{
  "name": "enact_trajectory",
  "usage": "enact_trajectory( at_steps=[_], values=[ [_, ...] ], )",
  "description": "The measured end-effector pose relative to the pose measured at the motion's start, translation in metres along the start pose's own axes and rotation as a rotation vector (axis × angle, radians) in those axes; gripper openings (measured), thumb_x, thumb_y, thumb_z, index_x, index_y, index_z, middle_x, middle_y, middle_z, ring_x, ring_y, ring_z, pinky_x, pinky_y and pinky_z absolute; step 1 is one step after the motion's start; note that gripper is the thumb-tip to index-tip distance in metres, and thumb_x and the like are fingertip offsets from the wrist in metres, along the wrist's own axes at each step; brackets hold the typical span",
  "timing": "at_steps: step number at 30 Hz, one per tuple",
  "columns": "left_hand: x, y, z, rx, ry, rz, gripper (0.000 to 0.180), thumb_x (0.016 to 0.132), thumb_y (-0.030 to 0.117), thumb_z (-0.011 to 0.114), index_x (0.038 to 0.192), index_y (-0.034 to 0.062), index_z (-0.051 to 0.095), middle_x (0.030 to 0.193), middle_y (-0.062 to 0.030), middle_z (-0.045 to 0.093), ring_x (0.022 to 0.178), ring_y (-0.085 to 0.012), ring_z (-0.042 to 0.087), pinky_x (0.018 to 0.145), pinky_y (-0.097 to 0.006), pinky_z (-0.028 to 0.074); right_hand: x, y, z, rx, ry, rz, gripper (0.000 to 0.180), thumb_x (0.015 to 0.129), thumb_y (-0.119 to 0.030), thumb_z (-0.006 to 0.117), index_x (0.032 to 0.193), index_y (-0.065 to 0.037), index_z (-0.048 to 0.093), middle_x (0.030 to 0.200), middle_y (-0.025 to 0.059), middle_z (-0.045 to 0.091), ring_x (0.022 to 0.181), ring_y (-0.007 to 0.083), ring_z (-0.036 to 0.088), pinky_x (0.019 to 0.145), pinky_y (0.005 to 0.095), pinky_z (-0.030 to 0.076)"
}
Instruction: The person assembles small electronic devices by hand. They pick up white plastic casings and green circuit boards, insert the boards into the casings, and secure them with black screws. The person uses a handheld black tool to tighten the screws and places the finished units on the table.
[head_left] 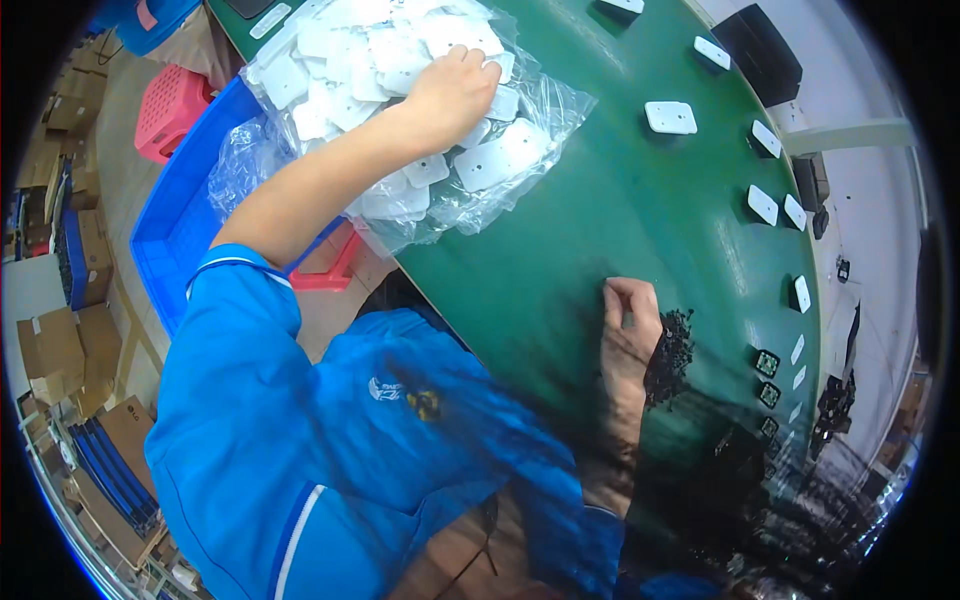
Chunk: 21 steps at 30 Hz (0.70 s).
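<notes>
Many white plates [372, 62], mixed long-axis directions

At left, a blue plastic bin [163, 240]; beyond it, a pink stool [168, 108] with a perforated surface. Cardboard boxes [50, 352] stand farther left. At far right, a black angular object [757, 52].

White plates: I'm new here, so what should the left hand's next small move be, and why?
The left hand should probably pinch and lift one of the white plates: it is at their heap, and similar pieces lie on the green table.
</notes>
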<state>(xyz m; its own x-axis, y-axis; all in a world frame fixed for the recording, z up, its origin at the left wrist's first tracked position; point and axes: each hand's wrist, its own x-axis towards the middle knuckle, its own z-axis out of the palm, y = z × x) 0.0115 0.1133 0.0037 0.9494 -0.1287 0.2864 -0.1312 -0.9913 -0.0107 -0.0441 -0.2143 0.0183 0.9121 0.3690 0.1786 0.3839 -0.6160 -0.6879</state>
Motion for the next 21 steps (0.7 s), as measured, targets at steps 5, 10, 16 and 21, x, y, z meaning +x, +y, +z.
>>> enact_trajectory(
  at_steps=[5, 10, 16, 21],
  values=[
    [-0.006, -0.004, -0.006, 0.007, -0.009, 0.029, 0.034, 0.073, 0.016, 0.069, 0.098, 0.0009, 0.052, 0.096, -0.0129, 0.052, 0.093, -0.0299, 0.051, 0.080, -0.039, 0.044, -0.004, 0.004, -0.002, 0.192, 0.048, 0.147, 0.004, 0.086, -0.003, 0.061, 0.089, 0.000, 0.060, 0.086, 0.0083, 0.060, 0.077, 0.0165, 0.059, 0.068, 0.0279, 0.047],
    [-0.010, 0.002, 0.000, 0.184, 0.002, -0.056, 0.034, 0.076, 0.020, 0.067, 0.102, 0.0023, 0.052, 0.095, -0.0113, 0.054, 0.092, -0.0286, 0.054, 0.074, -0.038, 0.045, -0.006, -0.006, -0.010, 0.482, 0.084, 0.299, 0.007, 0.087, -0.005, 0.062, 0.092, 0.000, 0.060, 0.089, 0.0043, 0.060, 0.079, 0.0106, 0.057, 0.070, 0.0241, 0.047],
    [-0.022, 0.000, -0.001, 0.177, 0.020, -0.127, 0.036, 0.077, 0.026, 0.068, 0.101, 0.0026, 0.052, 0.094, -0.0110, 0.054, 0.089, -0.0279, 0.054, 0.074, -0.039, 0.045, -0.007, -0.008, -0.010, 0.676, 0.065, 0.312, 0.010, 0.088, -0.006, 0.062, 0.096, -0.001, 0.060, 0.089, 0.0026, 0.060, 0.079, 0.0092, 0.057, 0.071, 0.0229, 0.047],
    [-0.031, 0.009, 0.001, 0.138, 0.098, -0.148, 0.042, 0.075, 0.032, 0.070, 0.100, 0.0030, 0.053, 0.094, -0.0110, 0.053, 0.089, -0.0279, 0.053, 0.074, -0.039, 0.045, -0.011, -0.006, -0.007, 0.767, 0.159, 0.352, 0.011, 0.086, -0.001, 0.063, 0.097, 0.000, 0.060, 0.087, 0.0041, 0.061, 0.077, 0.0082, 0.058, 0.067, 0.0207, 0.049]
  ],
)
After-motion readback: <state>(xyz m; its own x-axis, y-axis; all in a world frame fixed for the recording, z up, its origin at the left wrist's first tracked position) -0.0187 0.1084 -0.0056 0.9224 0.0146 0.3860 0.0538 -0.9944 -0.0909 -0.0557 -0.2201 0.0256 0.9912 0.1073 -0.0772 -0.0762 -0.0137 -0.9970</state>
